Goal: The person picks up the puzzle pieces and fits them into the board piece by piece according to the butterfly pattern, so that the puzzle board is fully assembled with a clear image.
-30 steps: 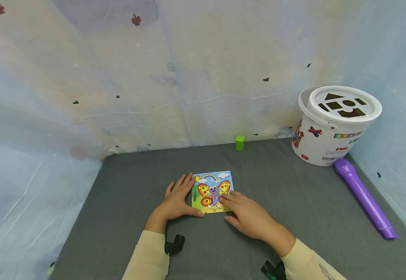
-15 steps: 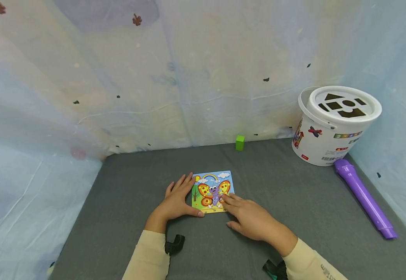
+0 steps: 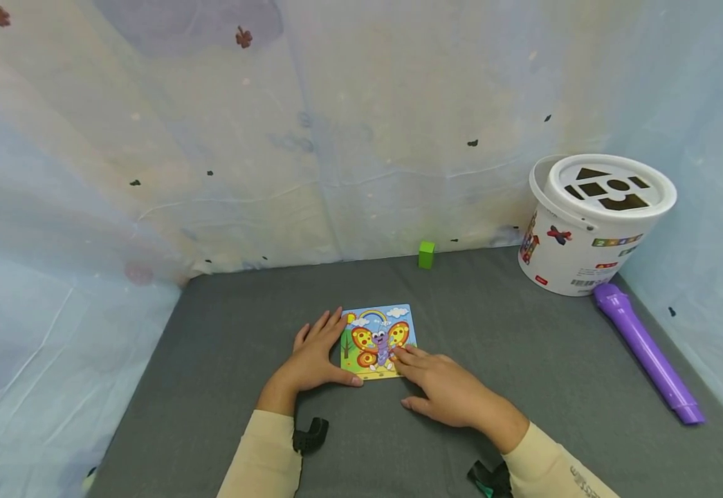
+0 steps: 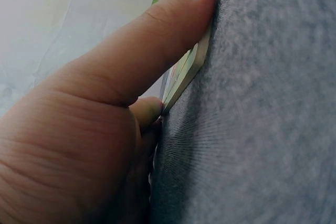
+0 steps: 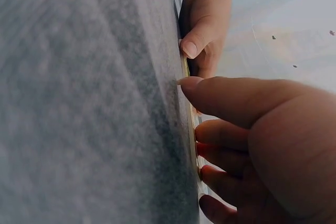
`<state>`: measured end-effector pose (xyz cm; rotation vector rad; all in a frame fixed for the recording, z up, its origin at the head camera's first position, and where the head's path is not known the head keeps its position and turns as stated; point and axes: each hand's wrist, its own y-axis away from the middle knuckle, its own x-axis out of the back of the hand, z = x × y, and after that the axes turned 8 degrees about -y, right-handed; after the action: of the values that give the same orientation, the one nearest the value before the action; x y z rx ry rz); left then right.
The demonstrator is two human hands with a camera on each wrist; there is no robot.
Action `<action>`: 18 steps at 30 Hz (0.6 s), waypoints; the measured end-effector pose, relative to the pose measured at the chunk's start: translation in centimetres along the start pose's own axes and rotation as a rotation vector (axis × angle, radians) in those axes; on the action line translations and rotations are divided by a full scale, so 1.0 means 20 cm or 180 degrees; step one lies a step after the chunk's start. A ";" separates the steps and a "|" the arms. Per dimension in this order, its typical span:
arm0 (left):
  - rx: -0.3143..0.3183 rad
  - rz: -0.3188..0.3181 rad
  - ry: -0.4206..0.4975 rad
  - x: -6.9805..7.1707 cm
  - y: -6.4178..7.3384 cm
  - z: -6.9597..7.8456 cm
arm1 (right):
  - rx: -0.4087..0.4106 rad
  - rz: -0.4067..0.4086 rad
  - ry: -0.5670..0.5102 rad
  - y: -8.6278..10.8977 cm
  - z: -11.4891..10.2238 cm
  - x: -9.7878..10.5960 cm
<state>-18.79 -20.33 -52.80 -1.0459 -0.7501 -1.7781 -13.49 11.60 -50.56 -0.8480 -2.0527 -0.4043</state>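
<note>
A square butterfly picture puzzle (image 3: pixel 367 339) lies flat on the grey table, a rainbow and clouds along its top. My left hand (image 3: pixel 313 358) steadies it, fingers spread along the left edge and thumb at the lower left corner; in the left wrist view the thumb (image 4: pixel 152 35) crosses the board's thin edge. From the right, my right hand (image 3: pixel 445 384) rests its fingertips on the butterfly's lower right wing, covering that corner. Its thumb stands apart, off the board. In the right wrist view its slightly bent fingers (image 5: pixel 226 135) touch the board's surface.
A green block (image 3: pixel 426 255) stands near the back edge. At the back right is a white bucket (image 3: pixel 575 252) with shaped holes in its lid. A purple microphone-shaped tube (image 3: pixel 647 353) lies along the right side. Fabric walls border the grey table (image 3: pixel 243 304).
Within the last second my right hand has slid very slightly down and to the right over the puzzle. My left hand and the puzzle have stayed in place.
</note>
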 end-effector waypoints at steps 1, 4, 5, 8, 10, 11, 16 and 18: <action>0.0007 -0.0010 -0.0010 0.00 0.00 0.00 | -0.0013 -0.0017 -0.0007 0.00 0.00 0.00; 0.0033 -0.0050 -0.0036 0.00 -0.01 0.00 | -0.0028 0.0011 -0.0116 0.00 0.02 0.00; 0.0047 -0.0078 -0.0040 -0.01 -0.01 0.00 | -0.0023 0.0058 -0.0172 0.00 0.03 0.00; 0.0075 -0.0143 -0.0056 -0.01 -0.03 0.01 | -0.0009 0.0307 -0.0380 -0.01 0.06 0.01; 0.0072 -0.0163 -0.0072 -0.01 -0.04 0.01 | 0.0009 0.0502 -0.0497 -0.01 0.09 0.02; 0.0067 -0.0163 -0.0089 -0.01 -0.04 0.01 | 0.0009 0.0589 -0.0532 -0.01 0.10 0.04; 0.0046 -0.0212 -0.0155 -0.02 -0.04 0.00 | -0.0082 0.0762 -0.0408 0.00 0.16 0.12; 0.0043 -0.0287 -0.0189 -0.01 -0.04 0.01 | -0.0082 0.0779 -0.0227 0.00 0.19 0.17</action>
<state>-19.43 -19.79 -52.96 -1.0746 -0.8569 -1.8223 -17.01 15.13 -49.95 -1.1286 -1.9809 -0.2688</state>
